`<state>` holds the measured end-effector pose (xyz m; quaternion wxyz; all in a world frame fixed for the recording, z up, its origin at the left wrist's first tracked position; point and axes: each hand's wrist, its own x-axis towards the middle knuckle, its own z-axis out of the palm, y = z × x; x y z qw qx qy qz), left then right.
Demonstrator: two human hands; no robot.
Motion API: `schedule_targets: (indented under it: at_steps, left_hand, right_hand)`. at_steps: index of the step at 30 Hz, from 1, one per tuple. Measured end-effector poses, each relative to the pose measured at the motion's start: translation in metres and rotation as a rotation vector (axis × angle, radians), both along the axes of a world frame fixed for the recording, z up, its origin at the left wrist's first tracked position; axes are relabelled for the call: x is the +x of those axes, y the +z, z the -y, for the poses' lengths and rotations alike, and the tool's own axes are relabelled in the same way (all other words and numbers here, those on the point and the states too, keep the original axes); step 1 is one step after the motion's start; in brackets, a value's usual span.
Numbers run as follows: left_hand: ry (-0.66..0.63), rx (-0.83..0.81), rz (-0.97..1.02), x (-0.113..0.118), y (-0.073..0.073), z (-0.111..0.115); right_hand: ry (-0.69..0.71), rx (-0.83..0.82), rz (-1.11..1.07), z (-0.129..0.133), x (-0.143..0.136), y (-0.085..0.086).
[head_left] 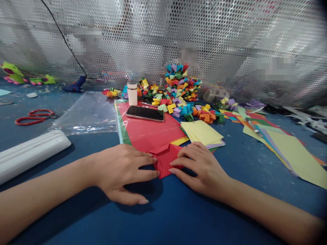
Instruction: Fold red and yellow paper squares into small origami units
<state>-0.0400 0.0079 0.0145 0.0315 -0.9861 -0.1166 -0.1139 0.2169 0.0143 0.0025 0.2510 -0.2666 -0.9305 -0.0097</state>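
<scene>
A partly folded red sheet of paper point(163, 160) rests on the blue table between my hands, with creased flaps on its surface. My left hand point(122, 170) lies to its left, fingers stretched out and their tips pressing the paper's left edge; its thumb is spread apart, touching no paper. On the other side my right hand point(201, 166) has its fingers bent, with thumb and fingertips closed together at the paper's right part, partly covering it. Just behind the paper is a stack of pale yellow square sheets point(201, 132).
Behind lie a plastic-wrapped red paper pack point(153, 131), a phone point(145, 113), a white bottle point(132, 94) and colourful folded-paper models point(181, 85). Red-handled scissors point(35, 116), a white bar-shaped device point(33, 151) and a blue glue gun point(75, 84) are leftward. Coloured sheets point(296, 149) spread rightward.
</scene>
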Motion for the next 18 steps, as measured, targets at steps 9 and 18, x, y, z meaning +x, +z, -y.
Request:
schedule_targets:
  at_steps: [9,18]
  left_hand:
    - [-0.006,-0.020,-0.006,0.0017,0.0015,0.0002]
    - [0.022,-0.014,-0.083,0.0022,0.0030,0.0041]
  right_hand:
    - [-0.003,-0.008,0.006,-0.0021,0.0004,-0.0008]
    - [-0.037,-0.060,0.000,-0.0017,-0.0013,-0.0005]
